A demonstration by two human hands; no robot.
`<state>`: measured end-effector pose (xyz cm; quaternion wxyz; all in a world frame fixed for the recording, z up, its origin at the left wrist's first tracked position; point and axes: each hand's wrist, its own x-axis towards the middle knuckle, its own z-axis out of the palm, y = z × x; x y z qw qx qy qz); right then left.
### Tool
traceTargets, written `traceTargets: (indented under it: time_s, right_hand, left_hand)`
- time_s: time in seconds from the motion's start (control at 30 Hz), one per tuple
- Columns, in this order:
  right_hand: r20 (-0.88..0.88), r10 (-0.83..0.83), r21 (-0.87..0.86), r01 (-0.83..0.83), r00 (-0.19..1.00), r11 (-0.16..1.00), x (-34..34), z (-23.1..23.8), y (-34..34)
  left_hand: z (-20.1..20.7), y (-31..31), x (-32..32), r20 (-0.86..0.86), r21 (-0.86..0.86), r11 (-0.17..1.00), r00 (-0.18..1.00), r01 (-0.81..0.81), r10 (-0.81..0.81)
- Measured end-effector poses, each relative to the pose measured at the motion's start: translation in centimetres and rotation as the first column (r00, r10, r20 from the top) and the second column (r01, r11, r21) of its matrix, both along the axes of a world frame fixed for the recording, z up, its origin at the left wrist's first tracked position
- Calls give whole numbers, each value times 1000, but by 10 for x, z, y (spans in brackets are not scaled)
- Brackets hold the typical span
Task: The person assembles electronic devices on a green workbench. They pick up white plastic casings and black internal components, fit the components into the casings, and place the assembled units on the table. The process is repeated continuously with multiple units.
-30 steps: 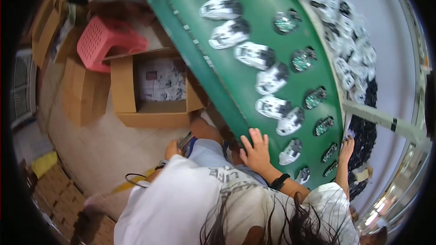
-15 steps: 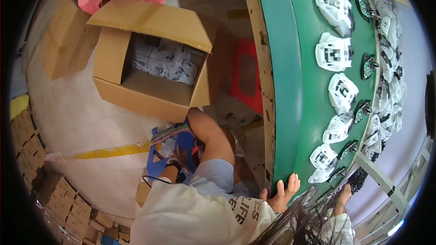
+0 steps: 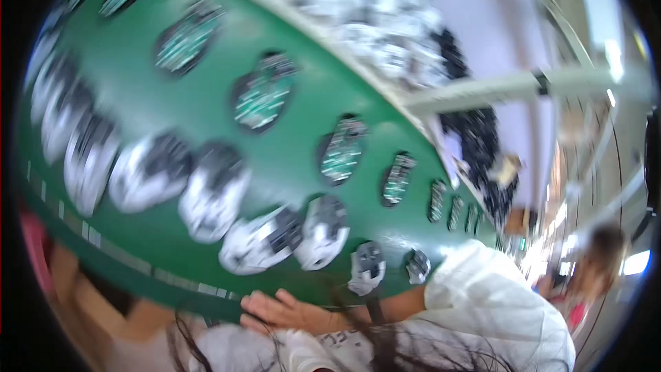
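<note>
Everything is smeared by motion. My right hand (image 3: pixel 282 312) rests at the near edge of a green belt-like worktop (image 3: pixel 206 107), its fingers stretched out and nothing seen in them. The forearm, with a dark wristband (image 3: pixel 375 310), comes from a white sleeve on the right. Closest to this hand are white-and-black plastic shells (image 3: pixel 258 240), part of a row along the near side. Beyond them runs a row of dark oval bases with green circuit boards (image 3: pixel 265 96). My left hand is not in view.
Past the far edge, a pile of white plastic parts (image 3: pixel 385 21) and a heap of small black parts (image 3: pixel 475 138) lie on a pale surface. A pale metal bar (image 3: pixel 482 89) crosses there. Another person (image 3: pixel 599 262) is blurred at the right. Brown cardboard (image 3: pixel 96 313) shows lower left.
My view has swung right, from the floor, open carton and blue stool to the worktop. My left hand, earlier at the stool, has left view. My right hand is still by the worktop's edge.
</note>
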<state>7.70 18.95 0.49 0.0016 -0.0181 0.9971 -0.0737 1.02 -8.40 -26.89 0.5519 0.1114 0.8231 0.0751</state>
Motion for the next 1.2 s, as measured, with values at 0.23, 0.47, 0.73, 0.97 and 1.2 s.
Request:
traceTargets:
  time_s: [0.23,0.47,0.73,0.97,1.2]
  right_hand:
    - [-86,-195,405,213,977,889,15,-33,-22]
    - [-110,-340,304,357,934,883,-5,-43,-19]
    - [-182,-447,288,482,876,828,-18,-56,-45]
    - [-154,-530,265,551,834,791,-21,-44,-57]
    - [-19,-708,38,708,706,705,-23,-12,-52]
  left_hand:
    - [23,139,-115,32,152,878,886,454,-463]
    - [31,178,-165,21,155,745,752,649,-659]
    - [41,180,-195,-53,172,593,609,786,-792]
    - [47,183,-216,-138,273,442,490,854,-861]
    - [58,187,-249,-227,426,227,346,876,-910]
